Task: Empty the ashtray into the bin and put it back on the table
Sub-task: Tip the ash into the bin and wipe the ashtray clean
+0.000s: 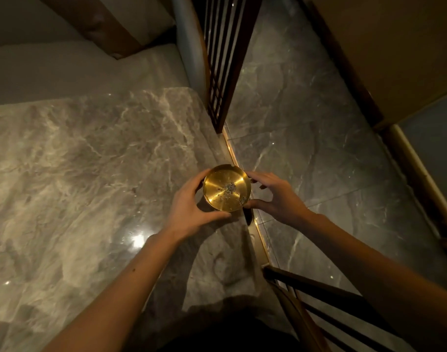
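A round gold metal ashtray (226, 188) with a small heap of grey ash in its middle sits at the right edge of the grey marble table (77, 174). My left hand (189, 207) curls around its left and near side, fingers touching the rim. On the other side, my right hand (275, 194) has its thumb and fingertips against the right rim. Both hands cup the ashtray. I cannot tell whether it rests on the table or is lifted slightly. No bin is in view.
A dark slatted chair back (222, 59) stands beyond the table's right edge, and another slatted chair (326, 308) is at the lower right. Glossy marble floor (319, 148) lies to the right. A cushioned bench (90, 67) runs behind the table.
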Motion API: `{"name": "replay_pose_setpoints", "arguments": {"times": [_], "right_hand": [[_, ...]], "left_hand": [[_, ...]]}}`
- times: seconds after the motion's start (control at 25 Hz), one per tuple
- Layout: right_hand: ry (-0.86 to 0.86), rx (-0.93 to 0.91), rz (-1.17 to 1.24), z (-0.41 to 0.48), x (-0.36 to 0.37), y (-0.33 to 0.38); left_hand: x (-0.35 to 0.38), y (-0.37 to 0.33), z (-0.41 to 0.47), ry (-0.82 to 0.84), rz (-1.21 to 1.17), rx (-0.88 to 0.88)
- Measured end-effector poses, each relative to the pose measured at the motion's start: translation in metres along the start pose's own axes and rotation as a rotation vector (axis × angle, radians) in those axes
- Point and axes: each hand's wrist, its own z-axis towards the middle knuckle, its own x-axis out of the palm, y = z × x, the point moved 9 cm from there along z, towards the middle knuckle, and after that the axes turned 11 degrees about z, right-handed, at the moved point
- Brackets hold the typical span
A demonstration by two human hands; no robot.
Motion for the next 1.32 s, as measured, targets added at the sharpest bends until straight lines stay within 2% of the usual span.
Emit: {"name": "replay_pose_setpoints", "arguments": {"times": [0.28, 0.6, 1.04, 1.32], "right_hand": [[0.153, 0.015, 0.097, -0.003, -0.054, -0.100], [0.168, 0.156, 0.300, -0.015, -0.096, -0.212], [0.196, 0.351, 0.522, 0.001, -0.041, -0.338], [0.170, 0.429, 0.614, 0.022, 0.000, -0.411]], "left_hand": [[0.103, -0.011, 0.037, -0.013, -0.055, -0.203], [0.208, -0.002, 0.070, -0.025, -0.169, -0.420], [0.292, 0.094, 0.089, -0.097, -0.374, -0.704], [0.327, 0.154, 0.112, -0.053, -0.345, -0.817]]}}
